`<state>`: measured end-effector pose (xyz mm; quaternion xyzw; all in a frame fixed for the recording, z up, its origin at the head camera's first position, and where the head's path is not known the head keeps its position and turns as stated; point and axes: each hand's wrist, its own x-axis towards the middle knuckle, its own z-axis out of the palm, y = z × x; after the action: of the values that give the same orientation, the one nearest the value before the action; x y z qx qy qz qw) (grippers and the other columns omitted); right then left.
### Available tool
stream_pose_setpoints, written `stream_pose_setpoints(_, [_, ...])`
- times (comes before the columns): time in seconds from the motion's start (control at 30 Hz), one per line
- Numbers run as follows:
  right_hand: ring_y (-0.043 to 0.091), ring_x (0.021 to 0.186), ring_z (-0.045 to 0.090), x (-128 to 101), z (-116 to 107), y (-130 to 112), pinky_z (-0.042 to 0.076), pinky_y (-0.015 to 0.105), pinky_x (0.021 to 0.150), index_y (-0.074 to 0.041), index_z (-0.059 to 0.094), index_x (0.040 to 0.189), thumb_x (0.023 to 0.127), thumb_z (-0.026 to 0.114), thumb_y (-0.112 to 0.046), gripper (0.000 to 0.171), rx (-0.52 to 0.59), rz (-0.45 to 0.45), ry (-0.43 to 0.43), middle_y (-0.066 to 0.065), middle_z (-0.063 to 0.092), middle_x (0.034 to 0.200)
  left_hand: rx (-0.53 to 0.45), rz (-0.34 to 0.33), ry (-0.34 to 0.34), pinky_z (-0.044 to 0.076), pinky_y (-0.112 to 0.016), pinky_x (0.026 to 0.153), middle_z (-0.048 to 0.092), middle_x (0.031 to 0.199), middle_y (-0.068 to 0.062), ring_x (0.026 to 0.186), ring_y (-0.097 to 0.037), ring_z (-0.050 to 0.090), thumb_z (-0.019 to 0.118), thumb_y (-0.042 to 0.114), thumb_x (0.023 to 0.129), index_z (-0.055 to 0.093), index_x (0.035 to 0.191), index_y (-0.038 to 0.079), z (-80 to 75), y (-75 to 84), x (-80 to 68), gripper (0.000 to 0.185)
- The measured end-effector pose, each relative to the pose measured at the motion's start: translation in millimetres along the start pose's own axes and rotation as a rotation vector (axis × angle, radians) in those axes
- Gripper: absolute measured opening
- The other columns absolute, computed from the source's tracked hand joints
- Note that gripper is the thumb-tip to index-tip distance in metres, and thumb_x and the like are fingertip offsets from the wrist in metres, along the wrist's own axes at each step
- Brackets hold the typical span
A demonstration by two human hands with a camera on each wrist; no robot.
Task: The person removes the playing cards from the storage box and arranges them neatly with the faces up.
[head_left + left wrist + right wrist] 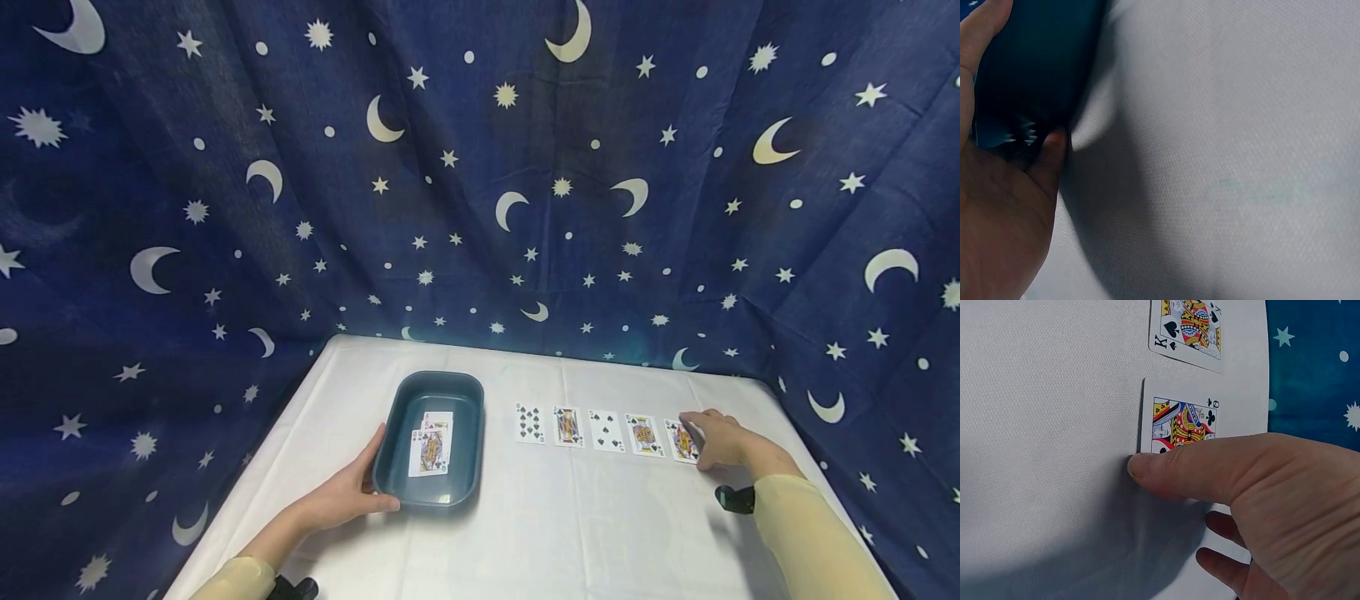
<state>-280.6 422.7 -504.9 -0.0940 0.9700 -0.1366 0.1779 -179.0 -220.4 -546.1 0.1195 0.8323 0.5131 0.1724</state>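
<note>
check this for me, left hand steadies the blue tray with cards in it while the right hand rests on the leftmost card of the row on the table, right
Not quite. The right hand rests on the rightmost card of the row, not the leftmost, as the head view shows. The rest holds: the left hand steadies the blue tray, which has cards in it.

We cannot see the near half of the queen of clubs (1180, 422): the right hand (1260, 506) covers it in the right wrist view, and that hand runs off the picture's right and bottom edges. The king of spades (1188, 328) is cut by the top edge. In the left wrist view the tub (1032, 69) is a dark blur, and the left hand (1000, 219) is cropped at the left and bottom. From the head view the two cards in the tub (431, 444) overlap, hiding most of the far one.
</note>
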Motion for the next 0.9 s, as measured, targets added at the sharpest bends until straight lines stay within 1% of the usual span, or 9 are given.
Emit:
stream_pose_setpoints(0.1, [0.064,0.123,0.038,-0.1,-1.0,0.3,0.035,0.079,0.099,0.008,0.045,0.145,0.068,0.084,-0.009,0.088,0.004,0.002,0.025,0.043,0.040,0.139,0.005,0.003,0.003,0.037,-0.046,0.115,-0.005,0.170,-0.018,0.151,-0.043,0.021,0.088,0.027,0.082,-0.007,0.165,0.017,0.4,-0.7,0.5,0.126])
stream_pose_setpoints(0.23, [0.064,0.126,0.036,1.2,-1.6,-1.7,0.033,0.079,0.101,0.008,0.042,0.148,0.074,0.084,-0.015,0.088,0.010,-0.012,0.110,0.043,0.038,0.142,0.009,0.002,0.005,0.037,-0.045,0.115,-0.006,0.170,-0.017,0.151,-0.043,0.022,0.088,0.027,0.083,-0.007,0.165,0.018,0.7,-2.1,1.2,0.126])
stream_pose_setpoints(0.33, [0.063,0.126,0.036,3.8,-0.4,-9.0,0.034,0.079,0.100,0.007,0.043,0.149,0.077,0.083,-0.018,0.086,0.007,-0.044,0.177,0.042,0.038,0.142,0.017,0.002,0.007,0.037,-0.045,0.115,-0.006,0.170,-0.017,0.151,-0.042,0.022,0.088,0.027,0.083,-0.007,0.165,0.018,0.7,-2.6,1.4,0.126])
stream_pose_setpoints(0.4, [0.061,0.128,0.035,6.9,1.2,-17.2,0.034,0.078,0.101,0.006,0.042,0.150,0.079,0.083,-0.020,0.085,0.007,-0.058,0.206,0.040,0.039,0.144,0.021,0.005,0.009,0.037,-0.045,0.115,-0.005,0.170,-0.017,0.151,-0.042,0.023,0.088,0.027,0.082,-0.007,0.165,0.017,0.9,-2.3,1.5,0.127])
stream_pose_setpoints(0.57, [0.054,0.133,0.035,18.6,5.0,-50.1,0.032,0.076,0.105,0.000,0.043,0.153,0.085,0.082,-0.027,0.083,-0.014,-0.111,0.266,0.033,0.041,0.147,0.020,0.003,0.014,0.037,-0.046,0.115,-0.004,0.170,-0.017,0.150,-0.043,0.024,0.088,0.027,0.082,-0.007,0.165,0.017,0.7,-1.5,0.6,0.127])
stream_pose_setpoints(0.67, [0.050,0.134,0.038,25.7,8.0,-73.0,0.034,0.072,0.108,-0.003,0.044,0.153,0.087,0.081,-0.029,0.080,-0.046,-0.161,0.307,0.028,0.044,0.148,0.010,-0.001,0.012,0.036,-0.046,0.116,-0.005,0.170,-0.017,0.150,-0.043,0.024,0.088,0.026,0.082,-0.007,0.165,0.018,0.8,-1.1,0.3,0.127])
stream_pose_setpoints(0.77, [0.047,0.135,0.040,30.9,10.3,-96.9,0.035,0.069,0.109,-0.005,0.045,0.153,0.088,0.080,-0.029,0.078,-0.068,-0.207,0.332,0.025,0.047,0.149,-0.002,-0.003,0.008,0.036,-0.046,0.116,-0.006,0.170,-0.017,0.150,-0.043,0.023,0.088,0.025,0.082,-0.007,0.165,0.018,0.8,-0.8,0.2,0.127])
stream_pose_setpoints(0.9, [0.043,0.137,0.041,36.8,13.5,-130.0,0.035,0.066,0.111,-0.008,0.048,0.153,0.088,0.080,-0.031,0.077,-0.096,-0.257,0.353,0.020,0.048,0.150,0.005,-0.008,0.009,0.036,-0.047,0.116,-0.006,0.170,-0.017,0.151,-0.043,0.022,0.088,0.027,0.082,-0.007,0.165,0.016,0.7,-0.4,0.6,0.127])
